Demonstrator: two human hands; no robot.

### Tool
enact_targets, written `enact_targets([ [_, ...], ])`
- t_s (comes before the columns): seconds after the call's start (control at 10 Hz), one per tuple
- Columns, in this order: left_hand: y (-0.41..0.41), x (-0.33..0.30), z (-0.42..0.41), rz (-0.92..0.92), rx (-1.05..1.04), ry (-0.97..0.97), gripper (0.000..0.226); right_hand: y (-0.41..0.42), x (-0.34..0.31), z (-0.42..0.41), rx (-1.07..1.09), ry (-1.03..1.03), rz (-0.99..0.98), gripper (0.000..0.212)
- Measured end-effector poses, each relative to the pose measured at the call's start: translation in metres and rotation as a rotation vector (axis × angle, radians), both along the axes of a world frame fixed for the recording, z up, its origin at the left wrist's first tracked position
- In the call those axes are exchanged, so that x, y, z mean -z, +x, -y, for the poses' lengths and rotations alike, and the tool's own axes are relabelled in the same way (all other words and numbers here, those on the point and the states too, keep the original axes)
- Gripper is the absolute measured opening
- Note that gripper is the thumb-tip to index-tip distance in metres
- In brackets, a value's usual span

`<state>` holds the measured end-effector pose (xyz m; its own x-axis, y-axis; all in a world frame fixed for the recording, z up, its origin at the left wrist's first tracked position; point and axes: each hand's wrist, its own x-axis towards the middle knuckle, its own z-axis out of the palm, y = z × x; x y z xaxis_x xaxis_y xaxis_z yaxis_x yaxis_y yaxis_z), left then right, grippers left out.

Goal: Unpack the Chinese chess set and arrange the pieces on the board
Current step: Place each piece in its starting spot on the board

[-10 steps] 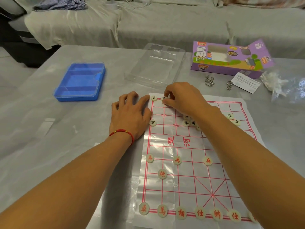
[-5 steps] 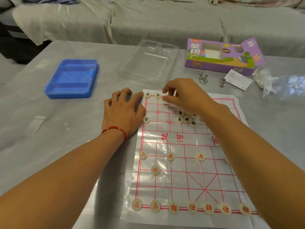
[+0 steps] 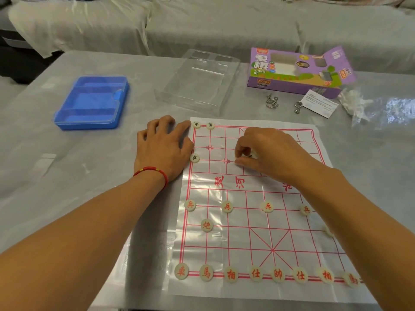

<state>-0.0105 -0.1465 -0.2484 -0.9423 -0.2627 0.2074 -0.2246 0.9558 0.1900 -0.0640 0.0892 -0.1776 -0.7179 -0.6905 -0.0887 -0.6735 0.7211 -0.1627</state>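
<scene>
A thin plastic chess board (image 3: 247, 221) with red lines lies on the grey table. Red-lettered pieces (image 3: 256, 274) fill its near row, with red pawns (image 3: 227, 206) above them. Two black-lettered pieces (image 3: 210, 125) sit at the far left corner and one (image 3: 195, 157) lies on the left edge. My left hand (image 3: 165, 149) rests flat on the board's left edge, fingers spread. My right hand (image 3: 267, 151) hovers over the far half, its curled fingers pinching a pale black-lettered piece (image 3: 252, 155) from a small cluster mostly hidden under the palm.
A blue plastic case (image 3: 92, 102) stands at the far left. A clear plastic tray (image 3: 197, 79) sits behind the board. The purple game box (image 3: 298, 70), two metal ring puzzles (image 3: 270, 101), a paper slip (image 3: 318, 103) and crumpled plastic (image 3: 354, 102) lie at the far right.
My right hand has drawn back from the far left corner, where it left a piece, to the cluster near the board's middle. My left hand has stayed in place.
</scene>
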Motion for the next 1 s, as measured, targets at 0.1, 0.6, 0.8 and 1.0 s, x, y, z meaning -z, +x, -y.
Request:
enact_targets([
  [0.1,-0.001,0.0,0.001,0.006,0.001,0.004,0.048,0.002,0.0,-0.002,-0.003,-0.019,0.005,0.023],
  [0.6,0.0,-0.001,0.0,-0.008,0.002,-0.004,0.048,0.009,0.005,-0.003,-0.05,-0.058,0.013,0.035],
  [0.8,-0.001,0.001,0.0,-0.009,-0.003,-0.007,0.047,0.009,0.006,-0.003,0.007,-0.021,-0.082,0.038],
  [1.0,0.0,0.001,0.0,-0.007,-0.004,-0.003,0.048,0.008,0.012,0.002,-0.034,-0.058,-0.061,0.032],
])
